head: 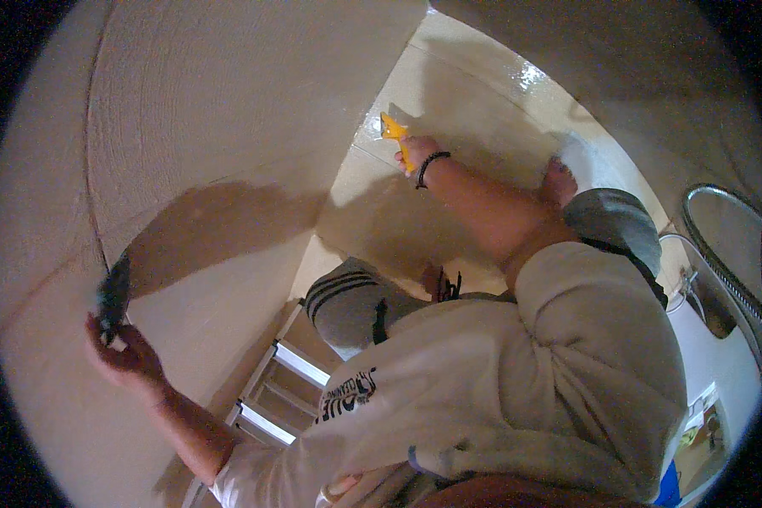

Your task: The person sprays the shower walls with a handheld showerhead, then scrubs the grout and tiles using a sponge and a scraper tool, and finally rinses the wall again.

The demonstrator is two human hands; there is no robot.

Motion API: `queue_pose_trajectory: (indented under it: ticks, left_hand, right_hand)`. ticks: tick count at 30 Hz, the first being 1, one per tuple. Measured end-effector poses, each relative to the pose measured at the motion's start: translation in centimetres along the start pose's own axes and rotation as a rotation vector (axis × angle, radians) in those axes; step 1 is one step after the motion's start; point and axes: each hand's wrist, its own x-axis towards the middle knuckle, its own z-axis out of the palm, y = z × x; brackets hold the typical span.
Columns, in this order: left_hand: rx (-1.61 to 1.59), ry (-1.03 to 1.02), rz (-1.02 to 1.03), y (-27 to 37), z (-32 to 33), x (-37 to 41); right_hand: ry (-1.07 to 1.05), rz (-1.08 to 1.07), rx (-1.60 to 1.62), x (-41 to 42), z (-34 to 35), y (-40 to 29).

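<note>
My right hand [417, 154] is closed around a yellow-handled scraper [392, 129]. The scraper's wide blade is over the pale tiled floor [381, 184], close to the foot of the wall; whether the blade touches cannot be told. At far left my left hand [127, 359] grips a dark greenish pad or cloth [115, 295], too blurred to name surely. That item is up against the beige wall [184, 127], near a dark vertical seam. A black beaded bracelet [425, 168] circles my right wrist.
A metal stepladder [279, 387] leans or stands by the wall at lower left. My bare foot [557, 181] rests on the wet floor. At right hang a metal shower hose [714, 254] and, below it, a white fixture [705, 362]. A blue object [669, 486] shows lower right.
</note>
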Motion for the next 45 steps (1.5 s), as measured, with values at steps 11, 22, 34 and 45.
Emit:
queue_pose_trajectory:
  ticks: [11, 22, 34, 45]
  left_hand:
    - [0.550, 0.273, 0.516, -5.6, -0.3, 1.3]
    - [0.711, 0.279, 0.536, -4.8, -0.5, 1.8]
    - [0.705, 0.216, 0.460, -4.5, -0.6, 1.6]
    - [0.874, 0.239, 0.453, -4.7, -0.2, 1.2]
  right_hand:
    - [-0.002, 0.228, 0.294, 2.3, 11.1, 1.5]
    - [-0.002, 0.340, 0.349, 12.7, 6.1, -0.3]
    - [0.117, 0.395, 0.426, 15.0, 7.7, 4.8]
    - [0.038, 0.358, 0.420, 15.4, 7.9, 3.9]
